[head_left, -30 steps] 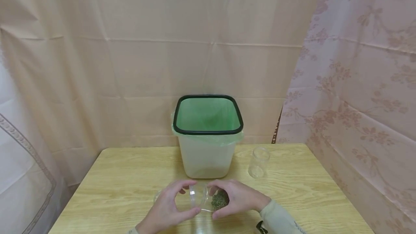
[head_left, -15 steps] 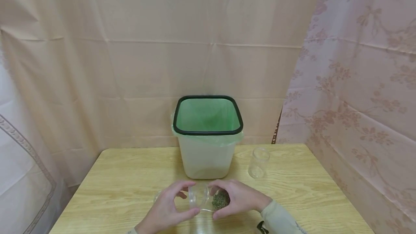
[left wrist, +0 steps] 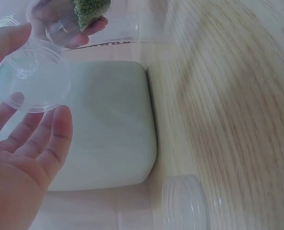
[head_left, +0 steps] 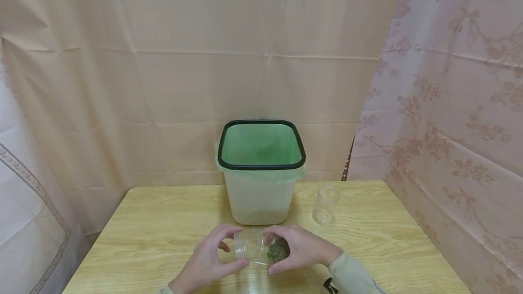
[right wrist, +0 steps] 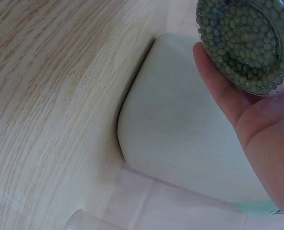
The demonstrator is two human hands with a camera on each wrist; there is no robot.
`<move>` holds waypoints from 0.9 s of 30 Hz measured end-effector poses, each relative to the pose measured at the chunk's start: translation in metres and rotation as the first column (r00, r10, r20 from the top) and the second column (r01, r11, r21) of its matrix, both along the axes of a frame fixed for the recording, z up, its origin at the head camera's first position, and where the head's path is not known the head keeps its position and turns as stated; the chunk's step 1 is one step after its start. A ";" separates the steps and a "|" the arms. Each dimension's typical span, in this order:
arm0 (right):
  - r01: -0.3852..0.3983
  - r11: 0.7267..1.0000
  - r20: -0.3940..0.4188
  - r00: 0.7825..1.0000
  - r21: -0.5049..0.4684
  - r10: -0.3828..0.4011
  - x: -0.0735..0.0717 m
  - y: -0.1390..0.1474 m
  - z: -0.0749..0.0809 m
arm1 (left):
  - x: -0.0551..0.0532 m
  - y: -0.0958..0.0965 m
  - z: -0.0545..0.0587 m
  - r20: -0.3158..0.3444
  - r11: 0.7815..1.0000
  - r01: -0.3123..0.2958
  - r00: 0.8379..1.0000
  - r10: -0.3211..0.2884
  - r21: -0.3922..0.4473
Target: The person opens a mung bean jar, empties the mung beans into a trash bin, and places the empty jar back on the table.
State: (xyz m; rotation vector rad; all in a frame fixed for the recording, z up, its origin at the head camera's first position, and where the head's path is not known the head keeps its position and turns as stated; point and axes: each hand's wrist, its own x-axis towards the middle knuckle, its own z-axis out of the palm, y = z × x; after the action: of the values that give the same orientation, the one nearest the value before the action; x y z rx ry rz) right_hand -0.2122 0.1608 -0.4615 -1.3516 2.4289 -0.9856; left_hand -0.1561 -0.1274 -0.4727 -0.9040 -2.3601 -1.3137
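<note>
Bean jar [right wrist: 247, 45] sits in the curled right hand [head_left: 300, 246], left hand [head_left: 212, 255] pinching a lid [left wrist: 34, 79] by its edges near the bin [head_left: 261, 198].

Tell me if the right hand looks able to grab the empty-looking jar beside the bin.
Probably not yet: the right hand holds the jar of green beans, though nothing visible blocks the empty-looking jar.

The bin [head_left: 261, 198] blocks the middle of the far edge of the desk [head_left: 163, 221]. A clear jar [head_left: 325, 205] stands towards the far right corner, a narrow gap between. A hand could pass along the left or right edge; nearer, the left hand [head_left: 210, 255], lid [left wrist: 36, 79], bean jar [right wrist: 247, 40] and right hand [head_left: 301, 247] bar the middle.
</note>
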 end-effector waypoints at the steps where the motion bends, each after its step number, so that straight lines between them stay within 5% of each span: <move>1: -0.001 1.000 -0.001 1.000 -0.001 0.001 0.000 0.000 0.000 | 0.000 0.000 0.000 -0.002 1.000 -0.001 1.000 0.001 -0.004; 27: -0.013 1.000 0.010 1.000 -0.001 0.013 0.001 0.000 -0.001 | -0.018 -0.022 -0.018 0.153 0.991 -0.093 0.982 0.107 -0.098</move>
State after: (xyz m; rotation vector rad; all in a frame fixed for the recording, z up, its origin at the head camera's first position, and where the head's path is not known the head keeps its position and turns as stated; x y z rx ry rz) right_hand -0.2115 0.1607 -0.4623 -1.3585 2.4096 -0.9881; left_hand -0.1741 -0.1497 -0.4904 -0.7189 -2.5679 -1.2920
